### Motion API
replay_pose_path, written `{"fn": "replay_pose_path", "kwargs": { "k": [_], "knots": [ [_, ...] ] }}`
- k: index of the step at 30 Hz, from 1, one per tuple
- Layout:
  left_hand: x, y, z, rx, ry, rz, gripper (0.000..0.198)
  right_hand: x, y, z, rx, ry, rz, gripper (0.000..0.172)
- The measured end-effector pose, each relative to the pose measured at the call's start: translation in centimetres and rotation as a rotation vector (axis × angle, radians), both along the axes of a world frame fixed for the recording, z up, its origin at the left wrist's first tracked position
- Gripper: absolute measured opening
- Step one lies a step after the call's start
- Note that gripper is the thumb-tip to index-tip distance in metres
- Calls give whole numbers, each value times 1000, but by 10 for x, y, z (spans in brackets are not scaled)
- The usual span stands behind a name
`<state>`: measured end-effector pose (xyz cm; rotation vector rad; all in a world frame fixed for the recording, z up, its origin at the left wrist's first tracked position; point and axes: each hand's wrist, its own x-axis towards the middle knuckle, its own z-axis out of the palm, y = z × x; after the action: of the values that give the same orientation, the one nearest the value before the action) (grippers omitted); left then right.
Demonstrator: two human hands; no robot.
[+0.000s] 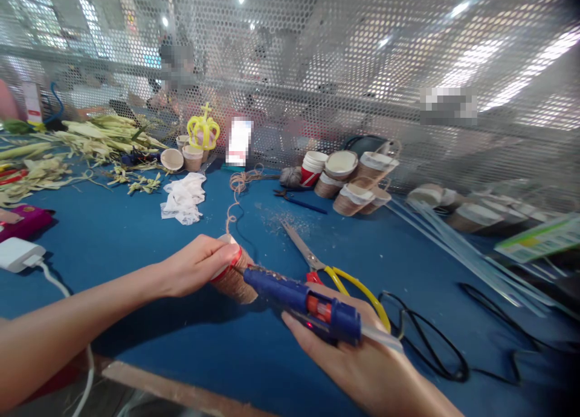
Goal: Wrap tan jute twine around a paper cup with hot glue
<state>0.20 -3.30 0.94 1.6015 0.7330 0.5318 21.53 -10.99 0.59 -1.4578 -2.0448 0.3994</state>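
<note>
My left hand (203,263) grips a paper cup (238,284) tilted on its side, its wall partly wrapped in brown twine with a red band near the rim. From the cup a strand of twine (234,205) runs back to a loose coil on the table. In my right hand (335,356) is a blue hot glue gun (301,296), a clear glue stick poking from its rear and a small red light lit. The gun's nozzle is at the cup wall, close to my left thumb. Scissors (317,263) with yellow and red handles lie just beyond the gun.
Twine-wrapped cups (353,196) stand at the back right, near blue-handled pliers (301,202). Long clear glue sticks (466,254) and a black cable (426,344) lie on the right. Crumpled white cloth (183,196), corn husks (109,133) and a white charger (20,254) are leftward. Perforated metal mesh (290,60) closes the back.
</note>
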Motion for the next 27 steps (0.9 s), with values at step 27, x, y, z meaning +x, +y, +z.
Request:
{"fn": "replay_pose_path", "kwargs": {
  "k": [27],
  "knots": [
    [-5,4,-6,363,112,33,44,-9,7,24,-136,122,9,16]
  ]
}}
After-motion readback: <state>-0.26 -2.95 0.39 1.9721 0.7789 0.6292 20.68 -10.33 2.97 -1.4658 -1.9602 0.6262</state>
